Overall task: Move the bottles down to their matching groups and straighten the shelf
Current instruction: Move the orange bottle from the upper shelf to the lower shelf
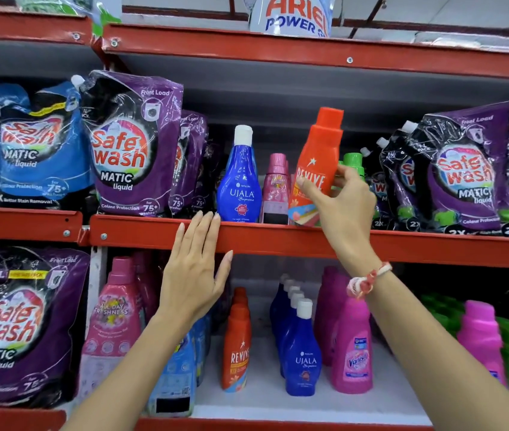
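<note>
Item in hand: orange Revive bottle (317, 169), upper shelf, tilted with its cap leaning right, base at the red shelf lip (278, 236); your right hand (337, 197) is closed around its lower body, thumb on the label and fingers behind. Your left hand (195, 269) lies flat and spread against the shelf lip, holding nothing. Neighbours on the same shelf: blue Ujala bottle (240, 185), pink bottle (275, 188) just beside the Revive, green-capped bottle (353, 161) behind your fingers. Destination, by judgement: the Revive row (237, 343) on the lower shelf, left of the Ujala row (301, 349). To do this well, lift the base clear of the lip before drawing it out, keep it off the pink bottle, and set it upright at the front of its row, label forward. Not legible: how deep the lower rows run; the green bottle's body and label; the pink bottle's label, blurred.
</note>
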{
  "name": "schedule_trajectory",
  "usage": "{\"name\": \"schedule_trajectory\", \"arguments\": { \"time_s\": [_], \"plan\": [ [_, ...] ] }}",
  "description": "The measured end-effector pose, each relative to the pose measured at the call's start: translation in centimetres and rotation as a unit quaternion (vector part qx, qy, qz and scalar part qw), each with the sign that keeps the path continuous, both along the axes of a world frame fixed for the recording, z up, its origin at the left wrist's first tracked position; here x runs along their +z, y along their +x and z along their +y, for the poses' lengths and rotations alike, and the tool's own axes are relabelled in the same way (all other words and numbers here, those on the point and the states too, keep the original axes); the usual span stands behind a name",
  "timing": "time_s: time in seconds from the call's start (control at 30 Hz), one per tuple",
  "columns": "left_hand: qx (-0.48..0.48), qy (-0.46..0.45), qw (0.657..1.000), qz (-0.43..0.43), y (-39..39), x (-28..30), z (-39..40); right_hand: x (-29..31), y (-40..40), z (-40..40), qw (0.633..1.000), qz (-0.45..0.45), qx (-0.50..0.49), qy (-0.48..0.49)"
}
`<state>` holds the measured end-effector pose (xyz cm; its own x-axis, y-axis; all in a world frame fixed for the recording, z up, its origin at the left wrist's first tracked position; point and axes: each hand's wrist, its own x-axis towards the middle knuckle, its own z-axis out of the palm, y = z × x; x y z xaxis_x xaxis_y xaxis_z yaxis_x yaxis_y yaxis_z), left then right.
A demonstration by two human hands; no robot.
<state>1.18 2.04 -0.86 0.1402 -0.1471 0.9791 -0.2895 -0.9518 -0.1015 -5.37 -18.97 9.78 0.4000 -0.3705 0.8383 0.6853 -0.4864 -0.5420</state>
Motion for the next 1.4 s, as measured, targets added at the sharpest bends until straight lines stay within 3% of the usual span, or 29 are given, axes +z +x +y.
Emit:
{"name": "schedule_trajectory", "arguments": {
  "time_s": [0.3,0.53,0.77,1.03,1.4],
  "plan": [
    [-0.003,-0.011,0.997,0.072,-2.0,-8.7,-0.1,-9.8,-2.5,-0.4,0.987,0.111,0.111,0.041],
    [-0.010,0.018,0.985,0.168,-2.7,-17.3,0.6,-17.9,0.0,1.0,0.971,0.216,0.101,-0.008],
    [0.031,0.077,0.967,0.243,-2.5,-21.9,0.1,-23.7,3.7,2.5,0.946,0.315,0.063,-0.049],
    [0.033,0.061,0.951,0.301,-2.2,-24.4,-0.9,-25.9,5.5,2.9,0.928,0.359,0.066,-0.067],
    [-0.002,-0.002,0.965,0.261,-2.5,-24.8,-1.4,-26.3,5.3,2.1,0.911,0.369,0.142,-0.117]
  ]
}}
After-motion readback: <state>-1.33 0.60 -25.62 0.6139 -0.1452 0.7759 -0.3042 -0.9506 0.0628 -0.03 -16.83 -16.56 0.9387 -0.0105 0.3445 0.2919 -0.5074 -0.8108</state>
